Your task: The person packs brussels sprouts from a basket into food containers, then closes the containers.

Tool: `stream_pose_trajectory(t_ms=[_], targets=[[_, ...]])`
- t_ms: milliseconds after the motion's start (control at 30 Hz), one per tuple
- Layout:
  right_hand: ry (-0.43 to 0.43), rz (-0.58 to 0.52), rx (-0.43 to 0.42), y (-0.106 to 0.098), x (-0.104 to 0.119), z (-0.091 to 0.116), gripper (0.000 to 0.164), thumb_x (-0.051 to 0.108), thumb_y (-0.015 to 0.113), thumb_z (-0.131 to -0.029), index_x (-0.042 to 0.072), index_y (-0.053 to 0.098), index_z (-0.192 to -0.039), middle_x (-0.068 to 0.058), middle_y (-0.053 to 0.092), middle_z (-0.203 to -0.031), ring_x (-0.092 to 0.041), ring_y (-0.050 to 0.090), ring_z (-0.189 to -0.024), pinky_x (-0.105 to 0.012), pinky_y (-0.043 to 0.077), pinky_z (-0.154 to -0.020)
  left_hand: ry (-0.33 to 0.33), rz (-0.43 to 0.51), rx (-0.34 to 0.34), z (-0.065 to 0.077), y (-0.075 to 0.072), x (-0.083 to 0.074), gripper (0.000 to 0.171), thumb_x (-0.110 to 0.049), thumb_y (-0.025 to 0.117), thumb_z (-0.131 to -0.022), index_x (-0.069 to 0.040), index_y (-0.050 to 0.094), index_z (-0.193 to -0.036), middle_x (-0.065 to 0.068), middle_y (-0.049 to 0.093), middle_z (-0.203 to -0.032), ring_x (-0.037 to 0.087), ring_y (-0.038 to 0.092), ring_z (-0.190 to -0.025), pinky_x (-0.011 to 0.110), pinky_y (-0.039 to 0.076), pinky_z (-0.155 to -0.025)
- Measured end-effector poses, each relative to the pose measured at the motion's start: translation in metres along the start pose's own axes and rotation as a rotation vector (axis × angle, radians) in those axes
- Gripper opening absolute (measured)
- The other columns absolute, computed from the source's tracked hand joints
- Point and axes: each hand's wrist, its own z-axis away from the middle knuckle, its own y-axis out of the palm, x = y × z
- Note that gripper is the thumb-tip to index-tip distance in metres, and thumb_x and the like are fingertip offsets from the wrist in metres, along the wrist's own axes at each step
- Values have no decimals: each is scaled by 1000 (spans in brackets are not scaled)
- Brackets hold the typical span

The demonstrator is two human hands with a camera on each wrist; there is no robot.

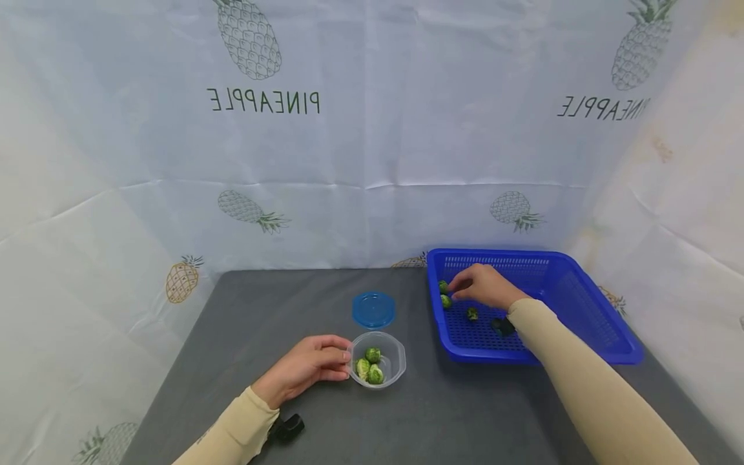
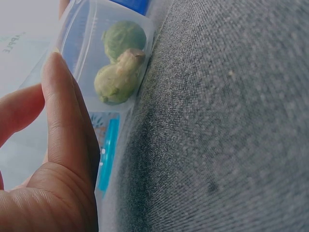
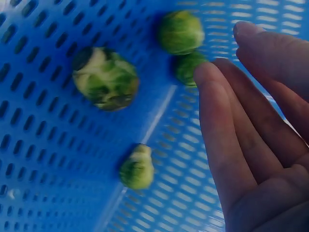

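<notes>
My left hand [image 1: 314,365] rests its fingertips against the left side of a clear plastic container [image 1: 395,365]. Three Brussels sprouts [image 1: 376,374] lie in that container; the left wrist view shows sprouts [image 2: 116,83] through its wall, right by the fingers [image 2: 63,106]. Over the left part of a blue basket [image 1: 540,354] is my right hand [image 1: 485,285], fingers slightly bent and apart. Several more sprouts lie in the basket. In the right wrist view, one sprout [image 3: 190,67] is partly behind a fingertip, with another sprout [image 3: 181,33] beside it and nothing between thumb and fingers.
A round blue lid [image 1: 373,310] lies flat just behind the container. The grey tabletop [image 1: 261,303] meets a white pineapple-print sheet [image 1: 366,142] at the back. The basket's raised walls stand around my right hand.
</notes>
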Motion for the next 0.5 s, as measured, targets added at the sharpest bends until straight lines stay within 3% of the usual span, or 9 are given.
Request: stream_pose_trajectory(t_ms=[233,500], targets=[[14,22,32,6,-4,-14,17,18,83,-97,12,84,-112,-7,82,-113,-23,77,-102,-47,65,-92,4,8,9,2,-1,1,44,-14,71,-105,8,59,-141,5,77,-104,13,78,-94,30,68,-89],[3,26,59,8,-2,-20,22,16,83,-95,6,82,-114,-9,82,-110,-24,77,-102,-46,66,-90,10,12,9,2,-1,0,44,-15,71,-104,9,59,-140,5,77,-104,12,78,-94,29,68,-88]])
